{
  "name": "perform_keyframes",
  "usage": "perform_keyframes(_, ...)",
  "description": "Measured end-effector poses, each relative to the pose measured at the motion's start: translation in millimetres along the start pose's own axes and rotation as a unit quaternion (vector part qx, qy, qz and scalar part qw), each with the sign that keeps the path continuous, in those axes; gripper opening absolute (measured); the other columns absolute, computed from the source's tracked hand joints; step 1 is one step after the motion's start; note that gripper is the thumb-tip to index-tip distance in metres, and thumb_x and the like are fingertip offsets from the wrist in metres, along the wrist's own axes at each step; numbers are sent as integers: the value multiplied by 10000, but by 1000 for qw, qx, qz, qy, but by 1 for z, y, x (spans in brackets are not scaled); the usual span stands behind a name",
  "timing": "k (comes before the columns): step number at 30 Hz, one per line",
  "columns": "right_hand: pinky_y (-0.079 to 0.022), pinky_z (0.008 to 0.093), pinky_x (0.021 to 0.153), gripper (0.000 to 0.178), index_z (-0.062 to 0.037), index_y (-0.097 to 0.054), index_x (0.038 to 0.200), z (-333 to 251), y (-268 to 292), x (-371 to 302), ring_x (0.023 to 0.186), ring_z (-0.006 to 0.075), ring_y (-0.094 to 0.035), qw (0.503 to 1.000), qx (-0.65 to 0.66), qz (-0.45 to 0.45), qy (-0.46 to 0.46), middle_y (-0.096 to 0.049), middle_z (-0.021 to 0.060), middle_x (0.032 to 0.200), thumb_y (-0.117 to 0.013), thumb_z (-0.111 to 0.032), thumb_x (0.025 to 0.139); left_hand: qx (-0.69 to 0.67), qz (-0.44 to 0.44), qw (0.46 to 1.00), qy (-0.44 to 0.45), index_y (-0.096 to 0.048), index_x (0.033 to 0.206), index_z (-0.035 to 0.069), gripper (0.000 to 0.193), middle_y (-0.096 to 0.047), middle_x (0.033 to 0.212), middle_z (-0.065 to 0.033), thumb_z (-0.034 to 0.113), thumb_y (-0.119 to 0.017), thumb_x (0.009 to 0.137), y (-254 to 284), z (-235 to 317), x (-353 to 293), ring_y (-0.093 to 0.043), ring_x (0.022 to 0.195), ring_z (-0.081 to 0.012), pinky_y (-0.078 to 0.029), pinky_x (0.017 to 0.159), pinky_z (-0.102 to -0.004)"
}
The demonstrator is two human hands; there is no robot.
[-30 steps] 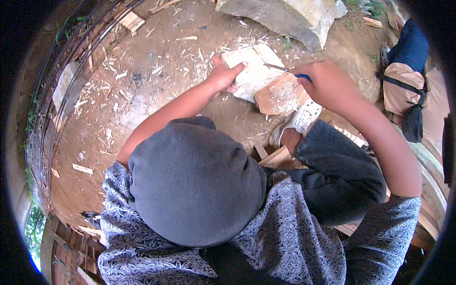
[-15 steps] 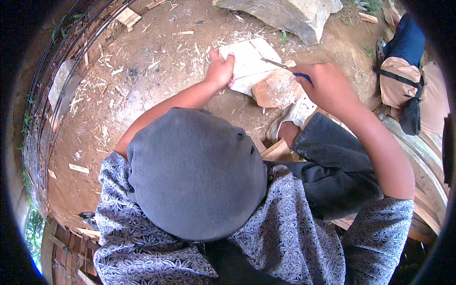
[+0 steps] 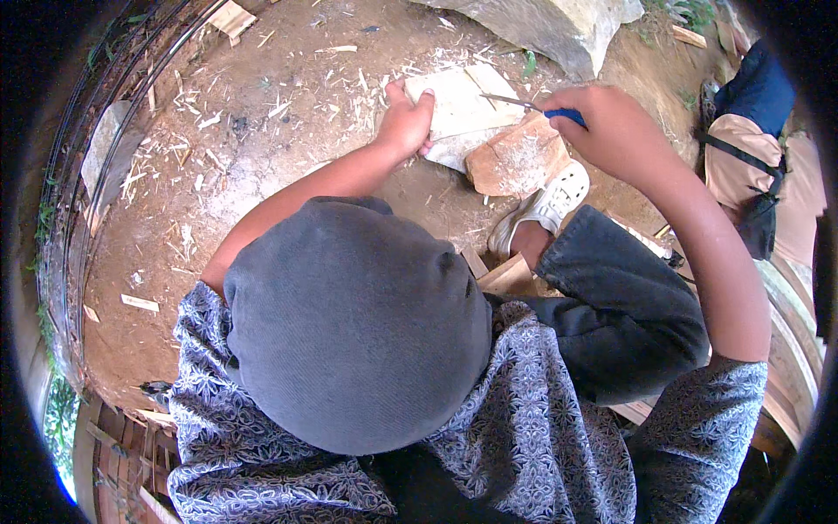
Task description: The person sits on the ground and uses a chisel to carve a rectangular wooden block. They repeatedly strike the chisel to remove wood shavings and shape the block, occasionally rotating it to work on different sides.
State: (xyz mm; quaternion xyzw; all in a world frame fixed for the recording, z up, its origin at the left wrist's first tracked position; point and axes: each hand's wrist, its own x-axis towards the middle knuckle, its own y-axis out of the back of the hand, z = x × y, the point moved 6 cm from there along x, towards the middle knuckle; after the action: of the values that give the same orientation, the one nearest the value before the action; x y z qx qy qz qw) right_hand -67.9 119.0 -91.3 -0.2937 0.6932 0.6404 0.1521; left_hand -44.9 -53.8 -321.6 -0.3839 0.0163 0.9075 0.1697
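My left hand grips the left end of a pale, flat piece of wood, thumb on top and fingers curled beneath. In my right hand is a blue-handled knife with a narrow dark blade. Its tip lies over the right part of the wood; whether it touches cannot be made out. Below the wood is an orange-brown block sprinkled with pale shavings; whether it is stone or wood is unclear. A whitish, flat-sided piece shows under the wood's near edge.
A large pale rock lies beyond the wood. Shavings litter the dirt ground. Dark cables curve along the left. A white clog is close to the block. At far right stands another person's leg. A grey cap covers the lower middle.
My right hand has moved away from me and slightly right with the knife, uncovering more of the white clog. The left hand keeps its grip on the wood. The whole view has shifted slightly.
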Motion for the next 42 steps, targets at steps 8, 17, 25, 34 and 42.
perform_keyframes(8,-549,487,840,226,-113,-736,1085,7,-12,-10,899,388,-692,1000,-9,15,-6,-718,197,936,-617,-179,905,11,-3,1000,-7,-172,1420,27,606,-603,864,-135,369,-472,1019,-9,7,3,-552,503,-161,-455,399,-291)
perform_keyframes(17,-539,491,871,241,-116,-716,1120,12,-53,29,959,379,-686,998,-5,47,-34,-715,197,1007,-621,-193,912,4,-7,1000,-10,-171,1418,5,588,-598,792,-137,316,-465,1015,-10,9,-1,-553,484,-184,-467,409,-327)
perform_keyframes(25,-540,455,879,230,-80,-732,1074,6,-6,14,970,358,-690,998,48,5,33,-721,181,1009,-643,-188,892,-3,18,1000,-2,-170,1441,6,606,-597,774,-136,337,-447,1015,-1,-4,3,-564,487,-206,-488,425,-338)
perform_keyframes(34,-542,471,869,211,-71,-739,1045,-6,-3,3,936,380,-690,1000,-3,5,17,-717,201,995,-635,-148,878,44,43,998,0,-254,1445,15,596,-651,1037,-256,359,-457,1003,-4,-8,11,-670,810,-328,-524,744,-415)
perform_keyframes(42,-536,481,856,200,-68,-725,1041,-9,-8,1,932,387,-683,1000,3,-8,7,-715,191,981,-628,-139,881,55,61,997,-9,-264,1449,-6,613,-581,1284,-321,371,-450,1004,0,-26,23,-574,1218,-416,-404,1049,-435)
